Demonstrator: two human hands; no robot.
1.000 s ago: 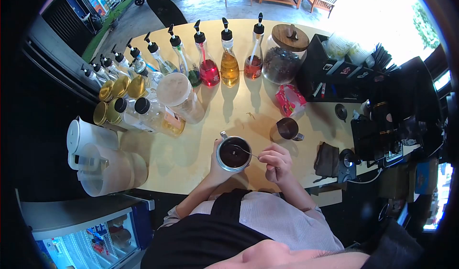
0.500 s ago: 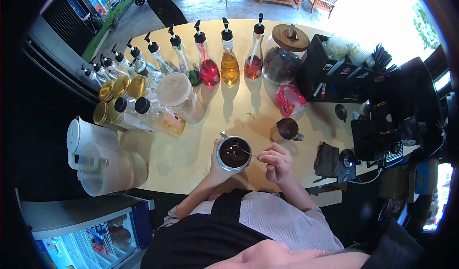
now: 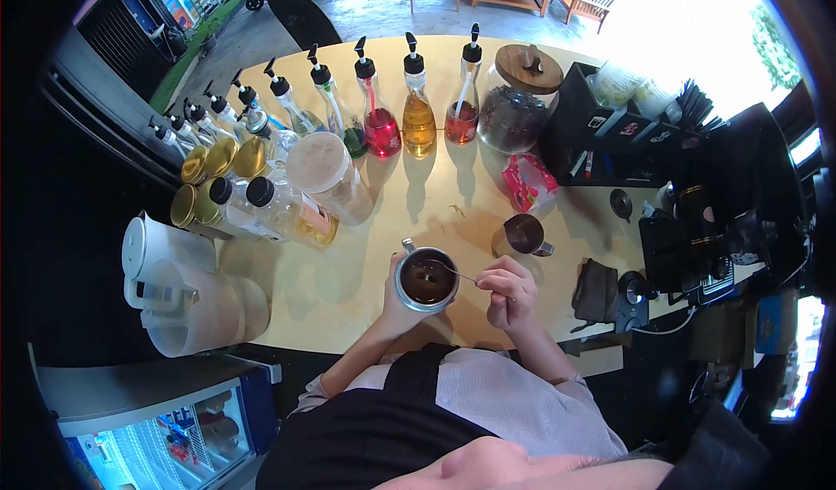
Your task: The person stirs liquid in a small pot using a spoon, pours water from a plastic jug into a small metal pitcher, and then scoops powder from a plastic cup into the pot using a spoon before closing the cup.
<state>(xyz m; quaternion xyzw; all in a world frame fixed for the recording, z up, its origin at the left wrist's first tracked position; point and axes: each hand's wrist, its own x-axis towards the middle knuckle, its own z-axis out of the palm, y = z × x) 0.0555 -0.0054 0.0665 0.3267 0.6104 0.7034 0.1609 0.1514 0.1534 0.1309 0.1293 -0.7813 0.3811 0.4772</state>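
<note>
A metal cup (image 3: 403,294) of dark brown liquid is near the table's front edge, its handle pointing away from me. My left hand (image 3: 398,309) is wrapped round its left side; most of the fingers are hidden. Between the fingertips of my right hand (image 3: 508,293), on the right of the cup, is the thin handle of a spoon (image 3: 466,277). The spoon's other end reaches over the rim into the liquid, where its bowl cannot be made out. A second metal cup (image 3: 525,234) stands beyond my right hand.
Pump bottles (image 3: 419,124) of coloured syrup curve along the back and left. A lidded glass jar (image 3: 514,111), a pink packet (image 3: 529,183) and a black organiser (image 3: 601,133) are at back right. Plastic jugs (image 3: 192,316) stand left; a dark cloth (image 3: 596,291) lies right.
My right hand has shifted slightly to the right with the spoon, and the spoon's angle in the cup differs. The liquid's surface looks lighter brown. My left hand stays on the cup.
</note>
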